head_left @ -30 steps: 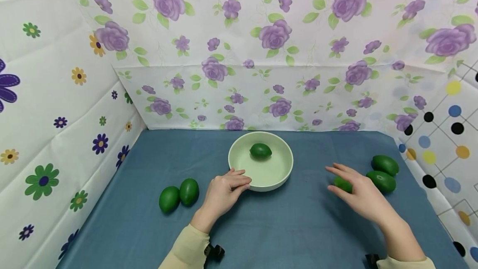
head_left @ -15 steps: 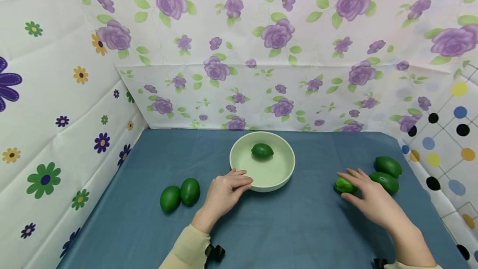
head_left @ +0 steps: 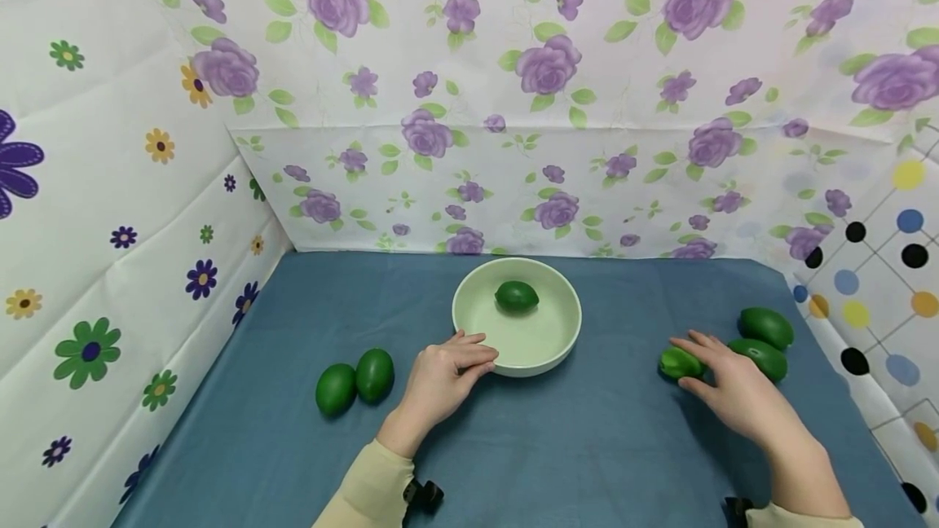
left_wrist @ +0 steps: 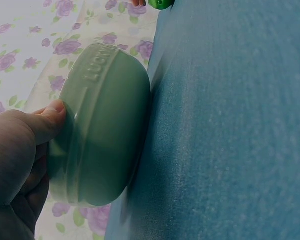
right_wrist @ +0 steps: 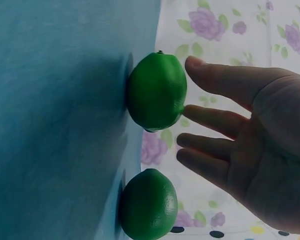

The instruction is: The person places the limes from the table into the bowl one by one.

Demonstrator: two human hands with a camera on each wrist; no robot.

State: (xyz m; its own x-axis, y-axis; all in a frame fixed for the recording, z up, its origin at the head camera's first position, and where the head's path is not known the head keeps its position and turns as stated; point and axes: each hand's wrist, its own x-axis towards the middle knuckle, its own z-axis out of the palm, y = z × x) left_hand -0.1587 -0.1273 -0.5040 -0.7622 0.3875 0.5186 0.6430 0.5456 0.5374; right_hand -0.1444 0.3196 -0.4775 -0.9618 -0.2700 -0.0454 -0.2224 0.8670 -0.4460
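Two pale sleeves (head_left: 370, 487) enter from the near edge, a small black device (head_left: 425, 497) at each wrist. The left forearm slants up and inward; its hand (head_left: 438, 381) pinches the bowl's near left rim, the thumb against the outer wall and the other fingers over the edge. The right forearm slants up and inward too, and the right hand (head_left: 734, 389) hovers with thumb and fingers spread, its grip loose and holding nothing, about a bright green fruit (head_left: 676, 363). Whether a fingertip touches that fruit is unclear.

Six green fruits show in all. Nearest, two dark ones (head_left: 336, 389) stand side by side left of the left hand. The bright one rests on the blue cloth (head_left: 557, 446) just off the right fingertips. Behind the right hand, two more dark ones (head_left: 765, 328) lie close together.

Farther off is one pale green bowl (head_left: 528, 336), upright on the cloth, raised lettering on its outside; one fruit (head_left: 517, 297) lies in its far part. Beyond hangs a white backdrop (head_left: 477, 161) with purple roses.
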